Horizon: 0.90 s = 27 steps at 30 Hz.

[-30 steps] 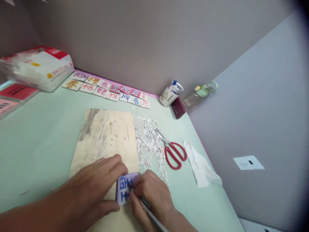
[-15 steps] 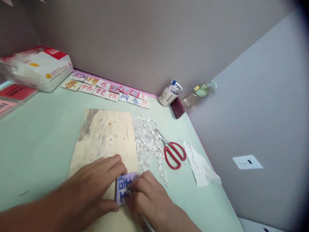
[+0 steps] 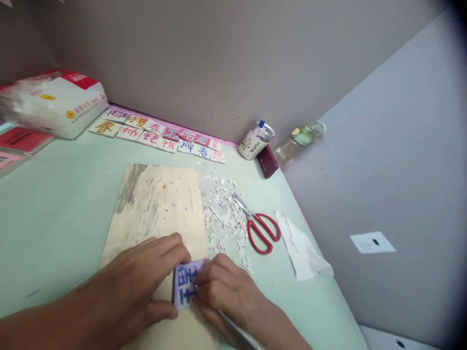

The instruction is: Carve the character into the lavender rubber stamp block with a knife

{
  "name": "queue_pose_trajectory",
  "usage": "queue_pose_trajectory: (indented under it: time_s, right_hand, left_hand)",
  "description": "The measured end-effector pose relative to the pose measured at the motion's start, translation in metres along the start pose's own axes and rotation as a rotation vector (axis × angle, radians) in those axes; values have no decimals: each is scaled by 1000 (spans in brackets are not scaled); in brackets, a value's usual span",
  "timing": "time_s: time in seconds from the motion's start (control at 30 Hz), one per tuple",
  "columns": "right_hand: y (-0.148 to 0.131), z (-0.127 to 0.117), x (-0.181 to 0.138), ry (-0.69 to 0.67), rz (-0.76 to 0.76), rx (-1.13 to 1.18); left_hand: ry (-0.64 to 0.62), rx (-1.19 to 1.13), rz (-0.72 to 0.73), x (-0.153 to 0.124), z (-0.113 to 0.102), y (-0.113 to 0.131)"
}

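Observation:
A small lilac carving block (image 3: 181, 283) with thick blue characters lies near the front of a wooden board (image 3: 160, 194). My left hand (image 3: 146, 277) grips the block by its left side, thumb below and fingers above. Closed around a slim metal craft knife (image 3: 239, 330), my right hand (image 3: 226, 291) works at the block's right part. The knife's silvery tip touches the characters, and its handle shows below the palm. Fingers cover the block's right edge. Tiny purple crumbs are scattered over the board.
Pale shavings (image 3: 224, 214) lie right of the board, beside red-handled scissors (image 3: 260, 228) and a crumpled tissue (image 3: 302, 248). Rows of character tiles (image 3: 156, 133) line the back. A can (image 3: 255, 141), maroon box (image 3: 268, 161), bottle (image 3: 297, 141) and tissue pack (image 3: 69, 104) stand near the walls.
The right hand has tilted a little, so more of the knife's handle shows. The left hand and block stay together in place; the whole view has shifted slightly.

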State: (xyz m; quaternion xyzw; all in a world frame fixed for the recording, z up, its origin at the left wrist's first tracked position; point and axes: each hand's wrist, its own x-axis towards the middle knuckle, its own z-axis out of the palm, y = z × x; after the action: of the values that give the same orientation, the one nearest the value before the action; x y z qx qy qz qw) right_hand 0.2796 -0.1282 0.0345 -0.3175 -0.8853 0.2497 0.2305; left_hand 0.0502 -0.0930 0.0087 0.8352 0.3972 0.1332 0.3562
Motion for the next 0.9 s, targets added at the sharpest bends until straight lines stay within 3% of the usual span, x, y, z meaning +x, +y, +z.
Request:
queue_pose_trajectory:
  time_s: [0.37, 0.63, 0.9]
  right_hand:
    - [-2, -2, 3, 73, 151, 176]
    - [-10, 10, 4, 246, 408, 325]
    - [-18, 8, 9, 251, 543, 387]
  left_hand:
    - [-56, -99, -70, 3, -9, 7]
    - [71, -2, 11, -5, 6, -4]
    - [68, -13, 70, -3, 5, -5]
